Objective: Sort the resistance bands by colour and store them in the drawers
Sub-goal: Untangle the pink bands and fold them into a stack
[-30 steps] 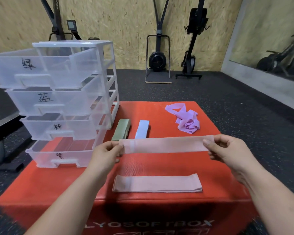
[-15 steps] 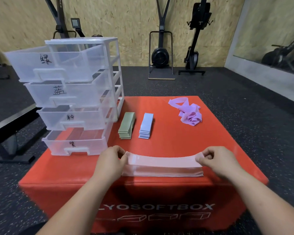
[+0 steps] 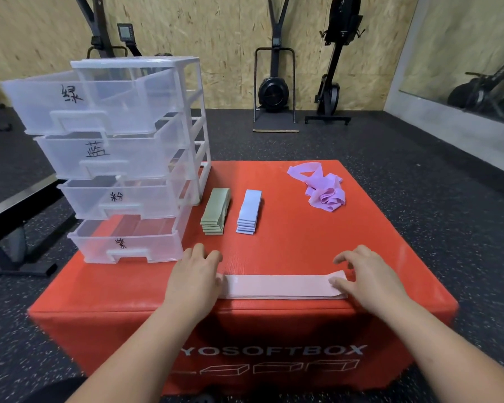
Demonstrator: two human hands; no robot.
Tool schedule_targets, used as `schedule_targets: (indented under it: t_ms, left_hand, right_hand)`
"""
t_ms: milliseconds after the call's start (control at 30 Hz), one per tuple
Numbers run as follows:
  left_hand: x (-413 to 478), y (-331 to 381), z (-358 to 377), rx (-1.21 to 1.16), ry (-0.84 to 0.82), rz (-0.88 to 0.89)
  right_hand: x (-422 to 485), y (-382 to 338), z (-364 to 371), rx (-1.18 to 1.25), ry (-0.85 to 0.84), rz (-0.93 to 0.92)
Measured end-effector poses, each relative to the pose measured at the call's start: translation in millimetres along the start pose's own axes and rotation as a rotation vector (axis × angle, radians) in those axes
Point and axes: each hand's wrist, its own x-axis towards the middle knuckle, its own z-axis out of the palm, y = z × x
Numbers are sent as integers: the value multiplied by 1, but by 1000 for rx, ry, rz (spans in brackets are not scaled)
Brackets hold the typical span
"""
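Nothing looks stored in the drawers (image 3: 122, 158) yet: green stack (image 3: 216, 212) and blue stack (image 3: 249, 212) lie sorted beside them, the pink stack (image 3: 280, 286) lies along the red box's (image 3: 303, 245) near edge under the left grip (image 3: 194, 282) and right grip (image 3: 367, 279), both loose-fingered and pressing its ends, and the purple bands (image 3: 323, 189) lie tangled towards the far right corner.

Drawer unit (image 3: 140, 158) back-L on plyo box (image 3: 288, 251); folded stack (image 3: 216, 212) just R, second stack (image 3: 249, 212) R again; tangled bands (image 3: 322, 187) back-R; flat stack (image 3: 277, 286) front.
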Motion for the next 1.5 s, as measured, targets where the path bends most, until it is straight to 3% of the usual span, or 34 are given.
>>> schedule_targets:
  t_ms: [67,200,267,733,867,967,1033,1167,1400,1500]
  left_hand:
    - [3,-4,-3,-75,-13,73]
    - [4,-13,-9,-210,-292,223]
    - [4,-15,-9,-213,-355,225]
    - [8,-21,-13,-228,-350,229]
    - [7,-19,-13,-230,-348,246]
    - [7,-20,-14,-237,-345,254]
    - [7,-20,-14,-240,-344,266]
    - [8,-19,-13,-243,-349,282]
    - [6,-15,-14,-240,-338,260]
    - [5,-14,-13,-246,-342,233]
  right_hand:
    - [4,9,-5,94,-57,-87]
    - [8,20,-9,99,-315,-261]
    - [11,23,-4,62,-306,-273]
    - [18,24,2,18,-288,-354]
    - [15,22,-2,136,-322,-330]
    - [14,21,-9,233,-219,-235]
    - [14,21,-12,241,-143,-56]
    - [10,14,-7,294,-273,197]
    - [8,-1,4,357,-296,396]
    - [3,-9,-2,408,-302,393]
